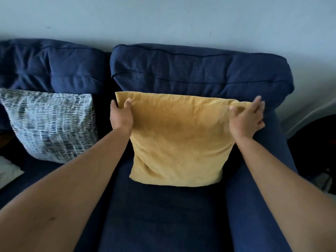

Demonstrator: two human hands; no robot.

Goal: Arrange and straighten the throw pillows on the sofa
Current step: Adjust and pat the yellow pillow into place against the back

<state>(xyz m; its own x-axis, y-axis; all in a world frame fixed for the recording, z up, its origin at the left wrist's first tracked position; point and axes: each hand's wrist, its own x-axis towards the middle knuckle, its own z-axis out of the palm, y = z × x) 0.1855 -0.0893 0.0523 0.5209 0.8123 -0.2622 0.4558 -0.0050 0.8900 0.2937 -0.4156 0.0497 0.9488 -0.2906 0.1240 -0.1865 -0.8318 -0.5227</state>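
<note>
A mustard-yellow pillow (180,140) stands upright on the right seat of the dark blue sofa (181,70), leaning against the back cushion. My left hand (121,116) grips its top left corner, thumb in front and fingers behind. At the top right corner, my right hand (247,119) pinches the fabric. A pillow with a blue and white dashed pattern (51,124) leans against the back cushion on the left seat, tilted a little, apart from the yellow one.
The sofa's right armrest (269,179) runs under my right forearm. A white cushion corner (7,171) shows at the far left edge. A pale wall (163,20) rises behind the sofa. Dark objects sit on the floor at right (316,151).
</note>
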